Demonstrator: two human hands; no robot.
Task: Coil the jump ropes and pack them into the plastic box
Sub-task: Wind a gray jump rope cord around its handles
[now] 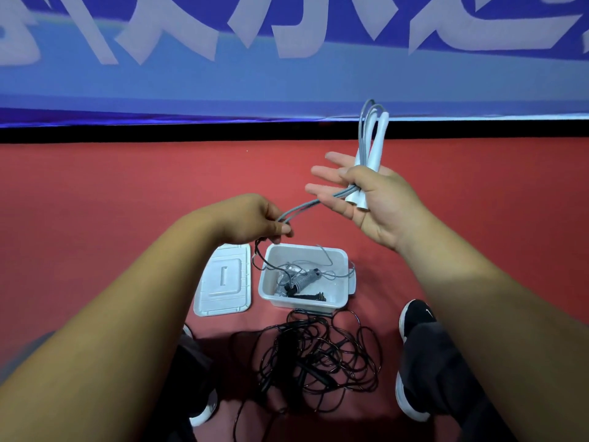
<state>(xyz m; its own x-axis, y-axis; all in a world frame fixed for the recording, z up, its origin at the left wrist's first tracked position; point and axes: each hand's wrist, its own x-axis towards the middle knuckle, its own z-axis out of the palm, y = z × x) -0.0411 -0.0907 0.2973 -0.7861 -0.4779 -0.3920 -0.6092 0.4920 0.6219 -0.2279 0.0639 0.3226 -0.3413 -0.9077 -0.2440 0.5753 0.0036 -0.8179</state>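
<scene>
The person's right grip (376, 199) is raised above the red floor (127, 186) with the palm turned up, and its thumb is curled over the two white handles (374, 154) of a grey jump rope (302, 207), pinning them against the palm while the four fingers stretch out straight. The handles stand nearly upright, and several loops of the grey cord rise beside them above the hand. From the lower end of the handles a few strands of the same rope run down and across to the left grip (255, 218), which is narrow and pinches those strands between thumb and fingertips. A thin dark cord (255, 260) hangs just under the left grip and curves down into the plastic box (302, 303); whether the fingers hold it cannot be told. The box stands open on the floor below both hands, between the person's feet and the floor's far edge, and it holds a jumble of rope with a ribbed grey handle (302, 279) and a black one. Its lid (223, 279) lies flat on the floor, touching or just beside the box's left wall. On the near side of the box a loose tangle of black ropes (318, 355) sprawls on the floor between a black shoe (414, 314) on the right and another shoe (204, 409) on the left. Along the far edge of the floor hangs a blue banner (287, 74) with large white characters
</scene>
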